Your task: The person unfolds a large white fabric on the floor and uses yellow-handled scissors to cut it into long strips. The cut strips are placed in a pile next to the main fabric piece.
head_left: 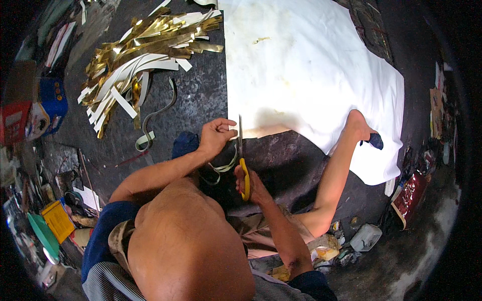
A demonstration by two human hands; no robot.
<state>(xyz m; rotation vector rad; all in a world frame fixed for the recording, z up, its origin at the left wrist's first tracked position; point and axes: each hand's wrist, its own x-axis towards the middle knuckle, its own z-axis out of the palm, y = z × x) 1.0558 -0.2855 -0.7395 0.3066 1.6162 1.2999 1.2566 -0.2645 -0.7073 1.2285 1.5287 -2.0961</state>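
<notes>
My right hand (254, 187) grips a pair of scissors (245, 181) by its yellow handles, with the blades pointing away from me. The blades meet the near left corner of a large white sheet (306, 65), whose surface has a few brownish stains. Just left of the blades, the fingertips of my left hand (215, 137) pinch the sheet's edge, or a narrow strip of it. A thin pale strip (225, 167) curls below that hand. Whether the blades are closed is too fine to make out.
Gold and white strips (150, 45) lie heaped at the far left, near a long curled strip (159, 114) and dark blue cloth (186, 144). A bare foot (357, 124) rests on the sheet. Clutter lines both sides, including a blue box (53, 105) and a clear plastic container (365, 238).
</notes>
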